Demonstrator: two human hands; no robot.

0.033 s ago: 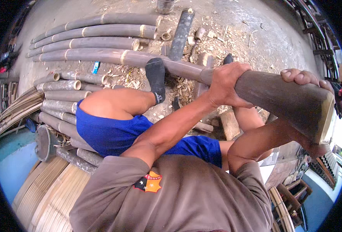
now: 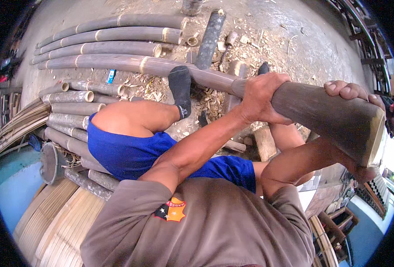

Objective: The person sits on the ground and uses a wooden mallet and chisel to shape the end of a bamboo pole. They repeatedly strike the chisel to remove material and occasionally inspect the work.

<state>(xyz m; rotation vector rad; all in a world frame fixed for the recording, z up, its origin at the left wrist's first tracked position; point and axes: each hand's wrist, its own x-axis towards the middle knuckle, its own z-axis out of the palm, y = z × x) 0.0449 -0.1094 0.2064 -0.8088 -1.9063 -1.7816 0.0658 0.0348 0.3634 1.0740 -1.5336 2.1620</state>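
Observation:
A long dark bamboo pole (image 2: 326, 113) runs from the far left to close in front of me at the right, its pale cut end at the right edge. My left hand (image 2: 264, 99) is wrapped round it just right of a node. Near the cut end my right hand (image 2: 350, 90) grips the pole, fingers over the top and another part of the hand showing beneath. My left foot, in a black sock (image 2: 179, 89), overlaps the pole farther along; whether it presses on it I cannot tell. Just beyond the pole lies a short, mottled bamboo piece (image 2: 210, 39).
Several bamboo poles (image 2: 117, 34) lie at the far left, with shorter bamboo lengths (image 2: 70, 97) stacked nearer. Wood chips (image 2: 250, 49) litter the floor. A grey bucket (image 2: 53, 162) and bundled flat strips (image 2: 65, 220) are at the near left. Wooden blocks (image 2: 265, 143) lie between my legs.

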